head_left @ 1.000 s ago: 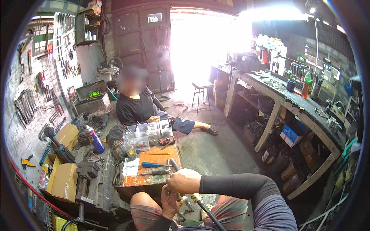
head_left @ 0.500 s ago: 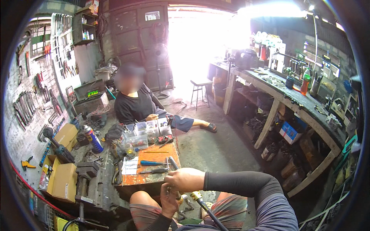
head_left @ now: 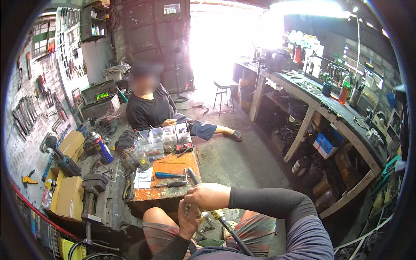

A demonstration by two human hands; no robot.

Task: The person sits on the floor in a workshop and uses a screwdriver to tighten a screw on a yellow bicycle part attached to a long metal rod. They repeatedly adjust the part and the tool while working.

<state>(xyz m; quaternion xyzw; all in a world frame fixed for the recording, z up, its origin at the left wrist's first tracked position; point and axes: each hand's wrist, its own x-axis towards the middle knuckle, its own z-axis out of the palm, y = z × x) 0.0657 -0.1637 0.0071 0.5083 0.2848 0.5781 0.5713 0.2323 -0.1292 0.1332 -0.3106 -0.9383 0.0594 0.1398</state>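
Observation:
My right hand (head_left: 209, 195) is closed, its fingers meeting the fingertips of my left hand (head_left: 188, 220) above my lap. The left fingers are also curled; whatever the two hands pinch between them is hidden. A grey rod-like bar (head_left: 193, 175) pokes out just past my right knuckles, and whether I grip it cannot be seen. Below the right wrist a black tube with a yellow collar (head_left: 219, 214) slants across my lap between my thighs. A blue-handled tool (head_left: 169, 175) and a dark-handled screwdriver (head_left: 172, 184) lie on the orange worktop (head_left: 147, 195) ahead of my hands.
A person (head_left: 147, 108) sits across the worktop, beside clear plastic boxes (head_left: 151, 145). On the left bench are a bench vise (head_left: 93, 190), a blue spray can (head_left: 102, 148) and a cardboard box (head_left: 69, 197). A long workbench (head_left: 303, 93) runs along the right; a stool (head_left: 225, 86) stands near the bright doorway.
The view has shifted slightly. My hands stay together in nearly the same place, with the left fingers a little straighter. The person opposite still sits there.

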